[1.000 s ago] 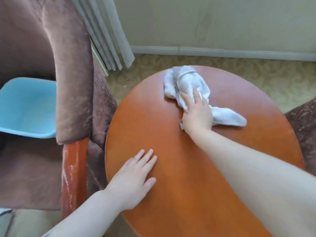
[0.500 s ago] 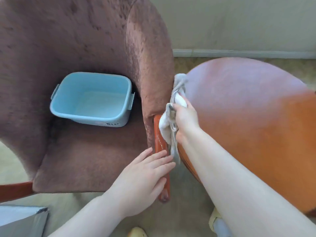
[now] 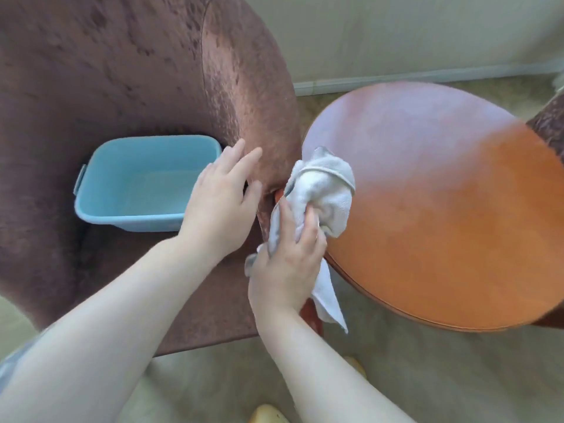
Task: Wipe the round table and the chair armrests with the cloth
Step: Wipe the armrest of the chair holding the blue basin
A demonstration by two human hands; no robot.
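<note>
My right hand grips a bunched white cloth and presses it around the wooden armrest of the brown velvet armchair; most of that armrest is hidden under the cloth and hand. My left hand rests with spread fingers against the padded inner side of the chair's arm, just left of the cloth. The round orange-brown wooden table stands directly to the right, its rim touching the cloth's bulge.
A light blue plastic basin holding water sits on the chair seat. Another brown chair shows at the right edge. Patterned carpet lies below, the wall and baseboard behind.
The cloth went from the tabletop to the chair's wooden armrest, carried by my right hand. My left hand left the table and then rose from the armrest to the chair's padded arm.
</note>
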